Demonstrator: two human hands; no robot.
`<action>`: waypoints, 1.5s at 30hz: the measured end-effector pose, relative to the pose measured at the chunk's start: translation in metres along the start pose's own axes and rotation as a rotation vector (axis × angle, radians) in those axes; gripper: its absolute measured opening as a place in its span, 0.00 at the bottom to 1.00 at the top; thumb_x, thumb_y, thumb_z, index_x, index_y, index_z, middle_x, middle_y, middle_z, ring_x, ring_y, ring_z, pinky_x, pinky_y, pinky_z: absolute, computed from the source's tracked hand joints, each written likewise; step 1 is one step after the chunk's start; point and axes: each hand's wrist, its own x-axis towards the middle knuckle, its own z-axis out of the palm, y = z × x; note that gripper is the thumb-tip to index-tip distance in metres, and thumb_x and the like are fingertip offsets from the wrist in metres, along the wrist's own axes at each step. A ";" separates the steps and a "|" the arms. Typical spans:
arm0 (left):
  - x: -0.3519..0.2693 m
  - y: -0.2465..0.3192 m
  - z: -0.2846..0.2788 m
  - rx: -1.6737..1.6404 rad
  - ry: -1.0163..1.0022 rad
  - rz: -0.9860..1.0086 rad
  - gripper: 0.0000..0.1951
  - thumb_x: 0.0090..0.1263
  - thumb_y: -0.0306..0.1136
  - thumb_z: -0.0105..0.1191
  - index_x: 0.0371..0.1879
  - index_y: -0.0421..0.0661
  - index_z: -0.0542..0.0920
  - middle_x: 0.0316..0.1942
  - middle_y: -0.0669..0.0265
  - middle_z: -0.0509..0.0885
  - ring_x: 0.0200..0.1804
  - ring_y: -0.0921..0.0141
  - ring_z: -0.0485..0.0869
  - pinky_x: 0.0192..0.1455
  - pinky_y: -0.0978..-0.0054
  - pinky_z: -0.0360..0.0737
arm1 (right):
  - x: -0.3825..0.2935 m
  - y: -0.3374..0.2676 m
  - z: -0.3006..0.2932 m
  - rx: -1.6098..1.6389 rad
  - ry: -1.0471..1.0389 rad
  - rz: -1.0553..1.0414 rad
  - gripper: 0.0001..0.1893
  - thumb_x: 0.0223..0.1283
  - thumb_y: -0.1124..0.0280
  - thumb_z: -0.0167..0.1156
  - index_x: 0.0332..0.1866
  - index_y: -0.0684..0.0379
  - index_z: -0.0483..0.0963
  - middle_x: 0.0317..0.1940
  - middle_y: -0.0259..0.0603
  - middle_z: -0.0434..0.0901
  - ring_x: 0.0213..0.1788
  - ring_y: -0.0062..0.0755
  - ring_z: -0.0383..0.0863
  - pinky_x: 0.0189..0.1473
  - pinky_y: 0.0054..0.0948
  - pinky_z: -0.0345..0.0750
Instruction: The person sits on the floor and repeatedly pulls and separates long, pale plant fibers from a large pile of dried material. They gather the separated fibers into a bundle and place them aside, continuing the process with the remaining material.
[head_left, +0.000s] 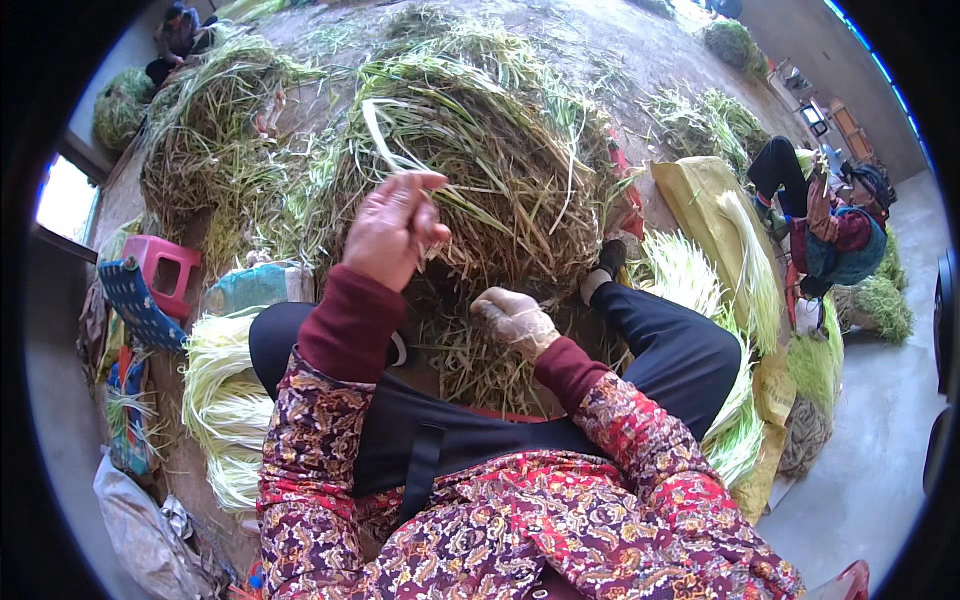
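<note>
My left hand (394, 229) is raised over the near side of a big heap of green and brown leafy stalks (480, 165). A pale, flat leaf stalk (380, 139) rises from its fingers and bends over at the tip. Lower and to the right, my right hand (516, 321) is curled in front of the heap's base, with a pale covering over part of it. Whether anything lies inside those fingers is hidden. Loose trimmed leaves (487, 379) cover the floor between my legs, just below the right hand.
Pale sorted stalks lie in bundles at my left (225, 405) and right (682, 274). Beyond the right bundle is a yellow woven sack (701, 202). A pink plastic stool (161, 274) stands at left. One person (840, 225) sits at right, another (180, 37) at far left.
</note>
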 end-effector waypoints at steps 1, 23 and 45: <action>0.000 0.006 -0.002 0.013 0.057 0.067 0.15 0.78 0.38 0.41 0.47 0.38 0.77 0.21 0.71 0.73 0.23 0.78 0.74 0.34 0.73 0.81 | 0.002 0.000 -0.003 0.210 0.029 0.094 0.06 0.66 0.70 0.58 0.41 0.61 0.77 0.26 0.34 0.76 0.29 0.20 0.73 0.34 0.24 0.74; 0.013 -0.067 -0.029 0.062 0.352 -0.258 0.06 0.69 0.32 0.57 0.41 0.49 0.78 0.23 0.76 0.76 0.23 0.81 0.73 0.25 0.79 0.70 | 0.055 -0.011 -0.059 -0.145 0.266 -0.241 0.10 0.59 0.67 0.61 0.36 0.64 0.75 0.29 0.42 0.79 0.32 0.34 0.77 0.37 0.31 0.73; -0.015 -0.035 -0.013 0.126 0.245 -0.237 0.07 0.65 0.31 0.61 0.28 0.48 0.76 0.17 0.78 0.70 0.16 0.83 0.64 0.19 0.82 0.65 | 0.006 -0.002 -0.102 -0.257 0.333 -0.135 0.10 0.57 0.67 0.65 0.34 0.64 0.76 0.27 0.36 0.79 0.31 0.22 0.77 0.36 0.24 0.74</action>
